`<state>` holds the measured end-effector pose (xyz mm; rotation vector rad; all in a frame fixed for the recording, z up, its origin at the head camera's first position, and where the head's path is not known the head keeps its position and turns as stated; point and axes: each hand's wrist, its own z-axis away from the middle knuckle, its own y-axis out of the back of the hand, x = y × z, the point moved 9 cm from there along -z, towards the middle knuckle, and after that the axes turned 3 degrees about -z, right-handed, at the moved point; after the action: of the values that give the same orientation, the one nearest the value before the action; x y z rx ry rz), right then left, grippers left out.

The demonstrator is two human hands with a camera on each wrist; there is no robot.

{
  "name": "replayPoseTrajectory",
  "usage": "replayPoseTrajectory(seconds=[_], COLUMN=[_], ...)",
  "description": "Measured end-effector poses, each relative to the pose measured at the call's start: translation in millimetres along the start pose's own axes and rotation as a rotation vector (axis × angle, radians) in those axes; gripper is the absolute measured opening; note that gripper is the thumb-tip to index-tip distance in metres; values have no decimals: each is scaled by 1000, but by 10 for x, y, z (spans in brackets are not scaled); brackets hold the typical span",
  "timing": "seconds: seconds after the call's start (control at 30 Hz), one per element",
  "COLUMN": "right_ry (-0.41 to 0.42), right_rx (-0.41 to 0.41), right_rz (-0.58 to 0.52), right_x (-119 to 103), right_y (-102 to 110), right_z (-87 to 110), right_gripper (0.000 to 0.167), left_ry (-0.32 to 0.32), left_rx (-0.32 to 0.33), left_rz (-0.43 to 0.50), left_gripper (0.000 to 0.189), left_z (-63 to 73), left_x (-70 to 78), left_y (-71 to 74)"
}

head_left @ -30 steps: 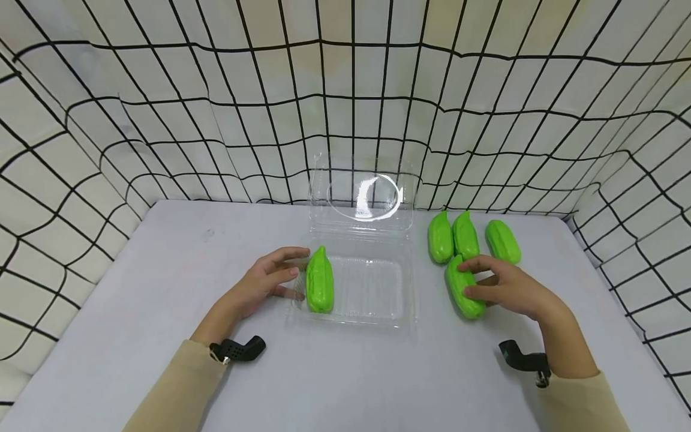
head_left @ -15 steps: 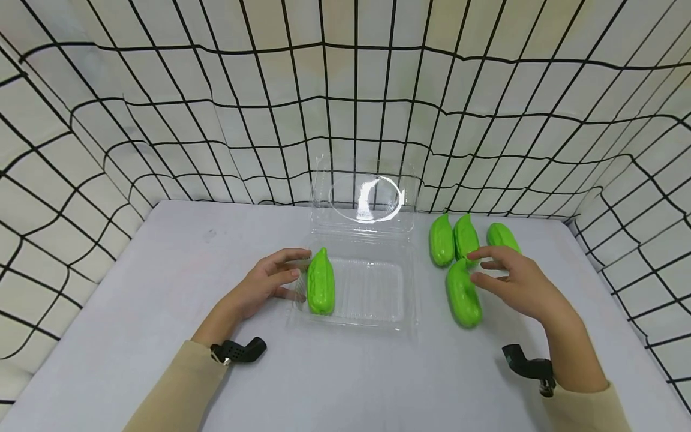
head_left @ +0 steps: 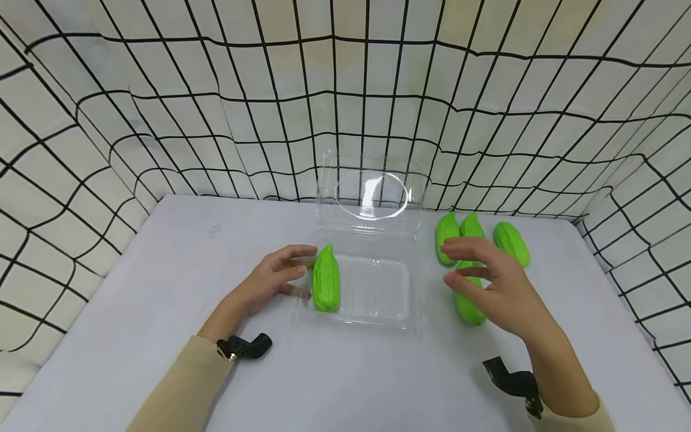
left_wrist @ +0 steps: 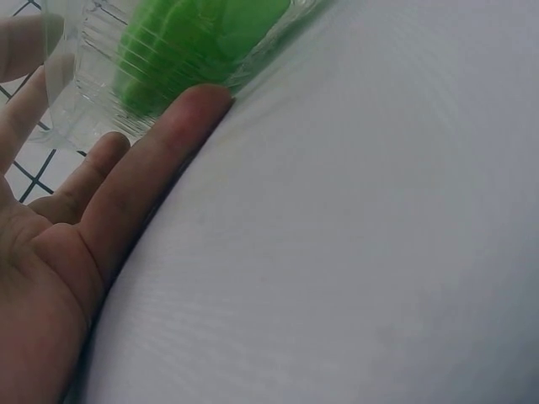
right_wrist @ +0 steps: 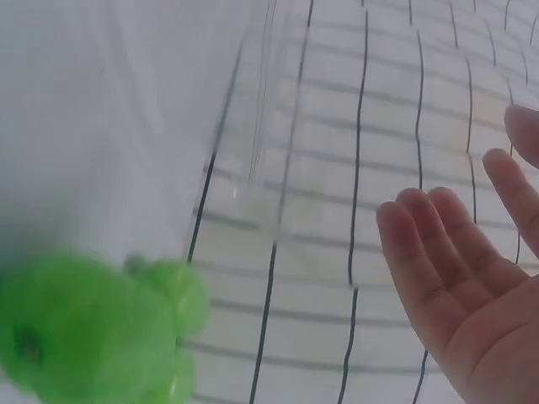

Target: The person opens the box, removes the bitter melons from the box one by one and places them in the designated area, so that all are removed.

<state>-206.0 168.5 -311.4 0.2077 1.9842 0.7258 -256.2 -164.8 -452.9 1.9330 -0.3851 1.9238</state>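
A clear plastic clamshell box (head_left: 375, 291) lies on the table with its lid (head_left: 372, 195) raised at the back. One green ridged gourd (head_left: 326, 281) lies inside, along the left wall. My left hand (head_left: 272, 276) rests at that wall; in the left wrist view its extended fingers (left_wrist: 139, 185) touch the plastic beside the gourd (left_wrist: 202, 38). Right of the box, my right hand (head_left: 496, 285) hovers over another gourd (head_left: 471, 309) and partly hides it. Spread fingers and nothing held show in the right wrist view, where blurred gourds (right_wrist: 76, 328) sit apart from the hand (right_wrist: 463, 295).
Behind the right hand lie further gourds: two side by side, a left one (head_left: 447, 237) and a right one (head_left: 472, 225), and one farther right (head_left: 511, 243). A white wall with a black grid (head_left: 345, 114) encloses the white table (head_left: 345, 384) at the back and sides.
My right hand has let go of the nearest gourd, lifted off it and moved slightly left above it. That gourd stays on the table. The left hand has kept its place at the box.
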Motion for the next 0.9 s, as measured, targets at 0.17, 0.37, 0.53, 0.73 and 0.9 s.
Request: replayPoseTrajectory(seconds=[0.17, 0.37, 0.53, 0.73, 0.9], right_ry=[37, -21, -103, -174, -260], right_rx=[-24, -95, -143, -106, -109], right_rz=[-113, -250, -323, -365, -377], right_x=[-209, -343, -310, -122, 109], right_y=[-295, -758, -1095, -1380, -1584], right_z=[-123, -302, -433, -531, -474], right_gripper=[48, 47, 49, 45, 41], left_ry=[-6, -9, 0, 14, 4], left_rx=[-3, -1, 0, 9, 1], left_rz=[1, 2, -6, -13, 1], left_gripper=[48, 49, 49, 48, 48], left_z=[-12, -18, -23, -24, -18], left_x=[-2, -3, -15, -18, -13], left_y=[-12, -17, -20, -5, -4])
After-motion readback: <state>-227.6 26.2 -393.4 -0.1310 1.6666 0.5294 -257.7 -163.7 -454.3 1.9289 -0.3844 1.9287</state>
